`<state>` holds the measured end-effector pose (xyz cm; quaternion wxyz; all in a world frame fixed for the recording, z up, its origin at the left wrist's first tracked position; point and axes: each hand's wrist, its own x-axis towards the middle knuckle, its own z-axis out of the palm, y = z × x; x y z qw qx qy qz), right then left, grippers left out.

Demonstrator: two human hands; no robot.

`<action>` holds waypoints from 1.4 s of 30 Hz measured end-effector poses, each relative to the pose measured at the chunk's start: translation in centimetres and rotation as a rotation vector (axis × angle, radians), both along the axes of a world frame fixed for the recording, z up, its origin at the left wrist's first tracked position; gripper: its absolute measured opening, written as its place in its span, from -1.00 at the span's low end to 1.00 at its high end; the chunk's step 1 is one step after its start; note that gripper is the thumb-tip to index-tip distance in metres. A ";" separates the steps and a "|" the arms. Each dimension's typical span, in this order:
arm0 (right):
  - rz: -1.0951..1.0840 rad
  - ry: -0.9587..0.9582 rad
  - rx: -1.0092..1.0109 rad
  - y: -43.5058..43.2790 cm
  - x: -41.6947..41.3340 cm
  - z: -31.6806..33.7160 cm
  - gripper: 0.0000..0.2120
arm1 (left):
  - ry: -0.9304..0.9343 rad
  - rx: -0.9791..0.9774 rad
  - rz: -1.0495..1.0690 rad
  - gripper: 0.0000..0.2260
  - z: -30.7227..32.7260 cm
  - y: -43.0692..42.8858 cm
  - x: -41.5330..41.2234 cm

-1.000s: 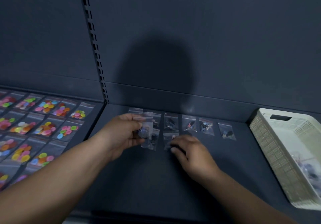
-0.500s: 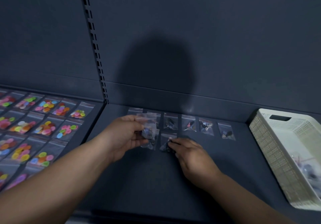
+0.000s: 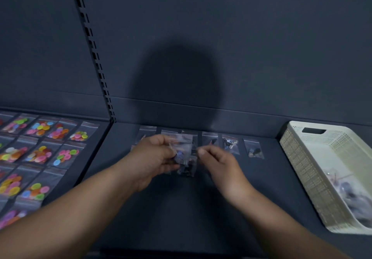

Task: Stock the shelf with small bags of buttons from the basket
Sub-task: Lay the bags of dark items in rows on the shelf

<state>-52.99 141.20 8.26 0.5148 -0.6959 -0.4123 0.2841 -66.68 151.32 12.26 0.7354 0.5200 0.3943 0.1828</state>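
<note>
The shelf [image 3: 201, 208] in front of me is the dark bay I am filling. The white basket [image 3: 314, 178] sits on it at my right, well apart from both hands, with loose bags [image 3: 350, 190] left in its near end. The bay to my left is already laid out with coloured-button bags [image 3: 40, 154] in neat rows.

A second ago my right hand [image 3: 219, 164] was down flat on the shelf, setting a bag in front of the back row. It has since lifted off and come across to my left hand [image 3: 153, 158]. I take that to mean the bag is placed and I am going for the next one.

My left hand is curled round a clutch of small bags [image 3: 184, 150], held just above the shelf. My right hand is right beside that clutch with thumb and forefinger drawn together at its edge. The motion blur keeps me from telling whether they have caught a bag yet.

Behind my hands the row of bags [image 3: 230, 144] with dark buttons runs along the back of the shelf, ending in a last bag [image 3: 254, 151] short of the basket. So the second row has barely begun.
</note>
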 end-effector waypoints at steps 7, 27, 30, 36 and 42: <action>-0.162 0.443 0.005 -0.4 1.0 1.1 -0.79 | 0.075 0.162 -0.120 -0.82 -0.2 -2.0 2.4; 0.192 -0.928 -0.273 -4.1 3.9 -2.3 -0.68 | 0.685 1.366 -0.687 -0.65 -4.2 -2.5 2.1; 0.210 -0.933 -0.288 -4.2 3.9 -2.8 -0.61 | 0.713 1.346 -0.715 -0.61 -4.2 -2.8 2.2; 0.227 -0.951 -0.300 -4.3 4.3 -3.0 -0.58 | 0.694 1.339 -0.721 -0.58 -4.0 -3.1 2.5; 0.181 -0.903 -0.293 -4.7 4.7 -1.9 -0.57 | 0.642 1.335 -0.672 -0.51 -3.1 -3.0 3.1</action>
